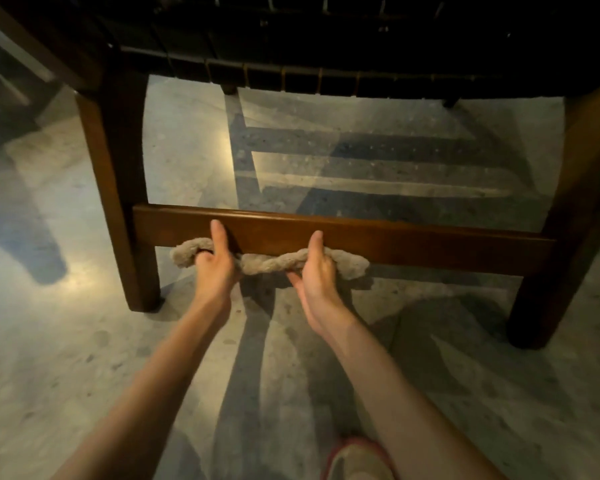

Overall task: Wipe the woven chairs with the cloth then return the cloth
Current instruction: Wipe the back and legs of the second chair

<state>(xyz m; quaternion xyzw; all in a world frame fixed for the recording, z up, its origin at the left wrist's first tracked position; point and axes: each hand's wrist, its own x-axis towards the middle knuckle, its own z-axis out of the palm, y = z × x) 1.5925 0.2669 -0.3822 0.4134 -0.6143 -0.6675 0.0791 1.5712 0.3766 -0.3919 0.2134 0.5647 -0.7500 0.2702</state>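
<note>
A dark wooden chair with a black woven seat [326,46] fills the top of the view, seen from low down. Its lower front crossbar [413,242] runs between the two front legs. A beige cloth [271,263], twisted into a rope, lies along the bar's underside near its left end. My left hand [215,265] grips the cloth's left end, its index finger stretched up the bar's face. My right hand [317,268] holds the right part of the cloth, one finger pointing up against the bar.
The chair's left front leg [118,188] and right front leg [561,230] stand on a speckled stone floor [66,341]. A slippered foot [357,460] shows at the bottom edge. Another dark furniture piece [0,88] sits at far left.
</note>
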